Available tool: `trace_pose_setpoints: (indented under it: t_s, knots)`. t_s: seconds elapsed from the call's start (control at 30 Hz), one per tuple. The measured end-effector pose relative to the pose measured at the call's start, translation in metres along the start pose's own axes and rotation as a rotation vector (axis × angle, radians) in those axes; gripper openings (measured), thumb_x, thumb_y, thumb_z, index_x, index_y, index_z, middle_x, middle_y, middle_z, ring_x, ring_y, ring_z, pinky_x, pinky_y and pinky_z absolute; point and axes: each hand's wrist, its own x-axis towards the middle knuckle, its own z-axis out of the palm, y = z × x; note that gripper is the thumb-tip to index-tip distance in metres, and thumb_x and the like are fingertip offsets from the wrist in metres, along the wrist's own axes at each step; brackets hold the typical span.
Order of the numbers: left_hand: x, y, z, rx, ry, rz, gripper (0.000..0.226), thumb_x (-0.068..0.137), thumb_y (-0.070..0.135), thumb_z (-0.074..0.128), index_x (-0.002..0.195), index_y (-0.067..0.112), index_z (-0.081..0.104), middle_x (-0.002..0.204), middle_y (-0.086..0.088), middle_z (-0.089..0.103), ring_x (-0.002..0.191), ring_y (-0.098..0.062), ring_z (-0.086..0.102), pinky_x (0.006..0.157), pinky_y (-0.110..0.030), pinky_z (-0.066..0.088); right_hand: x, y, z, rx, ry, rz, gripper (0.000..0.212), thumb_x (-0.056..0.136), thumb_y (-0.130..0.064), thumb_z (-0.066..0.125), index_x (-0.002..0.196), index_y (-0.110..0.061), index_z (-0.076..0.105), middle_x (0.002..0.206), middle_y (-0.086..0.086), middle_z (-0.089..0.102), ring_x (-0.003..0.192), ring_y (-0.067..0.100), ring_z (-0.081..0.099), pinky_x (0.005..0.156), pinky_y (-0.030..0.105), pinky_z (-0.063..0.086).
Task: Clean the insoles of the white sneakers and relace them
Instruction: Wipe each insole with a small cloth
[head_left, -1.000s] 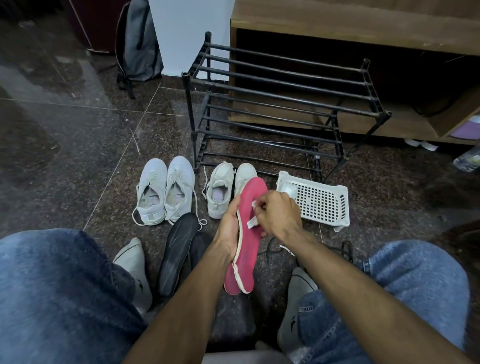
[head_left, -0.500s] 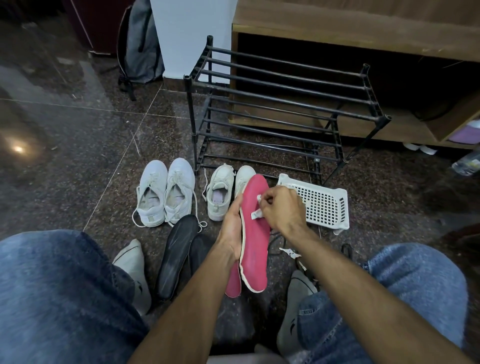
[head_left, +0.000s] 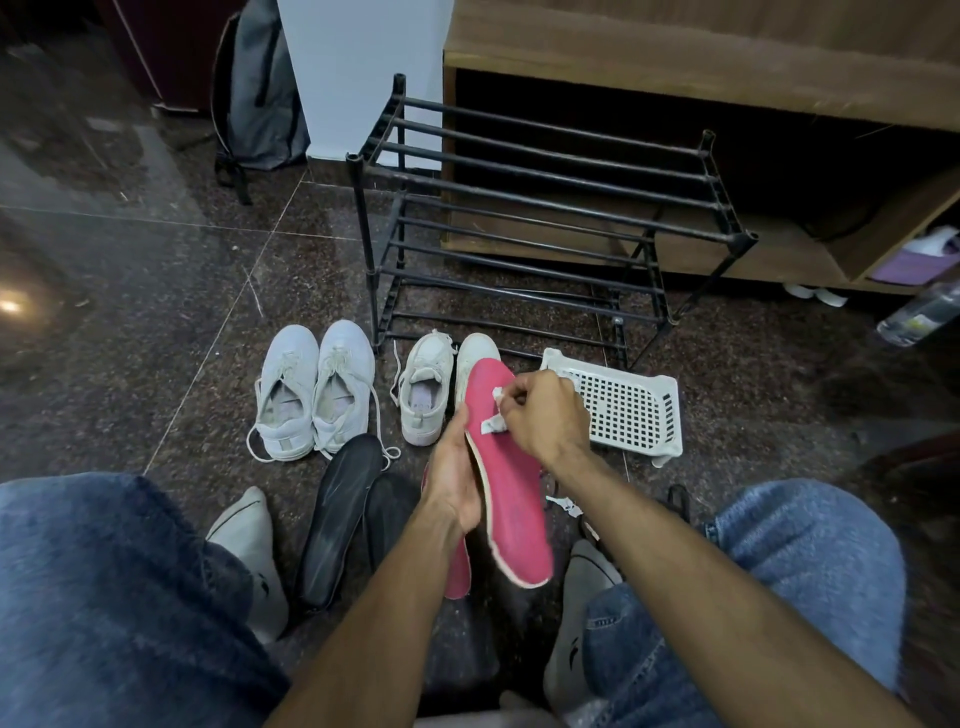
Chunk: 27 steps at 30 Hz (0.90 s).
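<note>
My left hand (head_left: 454, 480) grips a pink insole (head_left: 511, 499) by its left edge and holds it up above the floor. My right hand (head_left: 540, 415) presses a small white wipe (head_left: 493, 423) against the insole's upper half. A second pink insole (head_left: 460, 569) lies on the floor under my left wrist, mostly hidden. Two black insoles (head_left: 337, 514) lie on the floor to the left. Two pairs of white sneakers stand in front: a larger pair (head_left: 317, 389) at the left, and a smaller pair (head_left: 428, 395) whose right shoe is partly behind the held insole.
A black metal shoe rack (head_left: 545, 218) stands behind the sneakers. A white plastic basket (head_left: 628, 410) lies on its side to the right. My knees in jeans and grey socks frame the floor. A wooden cabinet, a grey backpack (head_left: 260, 93) and a plastic bottle (head_left: 919, 314) stand further off.
The pink insole has turned so its flat face shows more. My right hand with the wipe has shifted a little up and right along it.
</note>
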Motion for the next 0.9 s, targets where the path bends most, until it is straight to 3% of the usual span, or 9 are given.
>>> trace_pose_setpoints:
  t_s: [0.07,0.17,0.37,0.5,0.63,0.7,0.9]
  knots:
    - [0.004,0.004,-0.005,-0.025,0.033,-0.004,0.057,0.094,0.052,0.044,0.121,0.006,0.064,0.094,-0.015,0.072,0.082,-0.028,0.069,0.076,-0.039,0.054,-0.013,0.003,0.003,-0.034,-0.108,-0.033,0.01,0.088,-0.026,0.066,0.088,-0.022,0.076,0.092,-0.005,0.074,0.082,0.017,0.068,0.069,0.026,0.052]
    - [0.007,0.011,-0.011,-0.036,0.068,0.024,0.058,0.096,0.051,0.044,0.116,0.001,0.064,0.096,-0.018,0.072,0.083,-0.03,0.07,0.077,-0.041,0.053,-0.031,0.015,0.011,-0.003,-0.222,-0.071,0.011,0.086,-0.024,0.067,0.079,-0.025,0.076,0.089,-0.011,0.074,0.078,0.01,0.067,0.073,0.03,0.057]
    - [0.004,0.01,-0.006,-0.029,0.064,0.01,0.056,0.097,0.051,0.041,0.118,0.005,0.065,0.094,-0.014,0.073,0.081,-0.026,0.069,0.077,-0.039,0.055,-0.016,0.011,0.01,0.068,0.045,-0.064,0.01,0.089,-0.029,0.066,0.086,-0.025,0.074,0.094,-0.011,0.07,0.072,0.007,0.058,0.057,0.02,0.036]
    - [-0.001,0.006,-0.006,-0.001,0.062,0.013,0.052,0.099,0.048,0.041,0.116,0.006,0.066,0.087,-0.013,0.073,0.073,-0.024,0.071,0.064,-0.033,0.057,-0.009,0.003,0.009,0.07,0.087,-0.036,0.009,0.089,-0.029,0.066,0.088,-0.024,0.074,0.09,-0.008,0.072,0.076,0.013,0.064,0.064,0.025,0.047]
    - [0.003,0.009,-0.013,-0.01,0.115,0.038,0.057,0.096,0.049,0.046,0.121,0.0,0.063,0.097,-0.017,0.072,0.084,-0.03,0.069,0.077,-0.041,0.055,-0.03,0.011,0.019,0.009,-0.126,-0.093,0.009,0.088,-0.025,0.066,0.086,-0.025,0.075,0.099,-0.01,0.073,0.082,0.012,0.067,0.076,0.031,0.056]
    - [0.004,0.013,-0.016,-0.008,0.123,0.037,0.057,0.097,0.048,0.045,0.119,-0.001,0.063,0.099,-0.02,0.071,0.086,-0.032,0.068,0.078,-0.042,0.054,-0.039,0.019,0.021,-0.006,-0.2,-0.125,0.01,0.086,-0.024,0.066,0.084,-0.027,0.076,0.102,-0.014,0.072,0.084,0.008,0.066,0.076,0.027,0.054]
    - [0.0,0.006,-0.009,0.042,0.104,-0.017,0.055,0.095,0.048,0.049,0.124,0.004,0.064,0.097,-0.016,0.071,0.083,-0.028,0.068,0.077,-0.04,0.054,-0.014,0.017,0.009,-0.004,0.072,-0.15,0.013,0.091,-0.03,0.064,0.095,-0.023,0.075,0.1,-0.008,0.067,0.08,0.013,0.061,0.069,0.026,0.047]
